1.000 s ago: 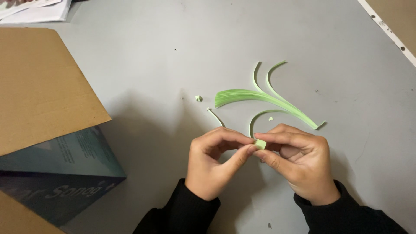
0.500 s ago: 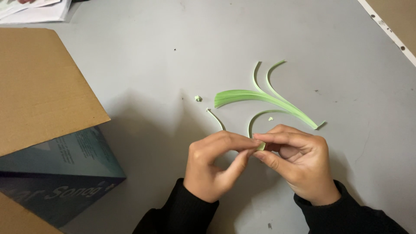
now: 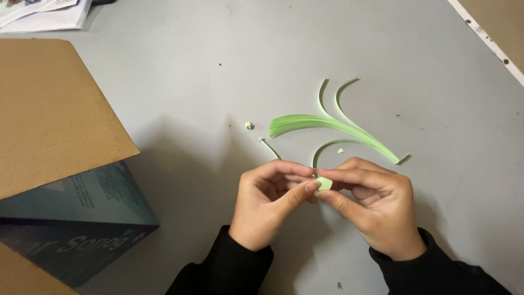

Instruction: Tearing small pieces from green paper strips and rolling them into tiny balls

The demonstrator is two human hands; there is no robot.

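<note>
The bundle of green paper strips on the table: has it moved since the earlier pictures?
No. The bundle of green paper strips lies in the same spot relative to the small green scrap beside it.

Most of the folded green paper piece [image 3: 324, 183] behind fingertips [image 3: 311, 187]; cardboard box [image 3: 54, 114] cropped at left.
</note>
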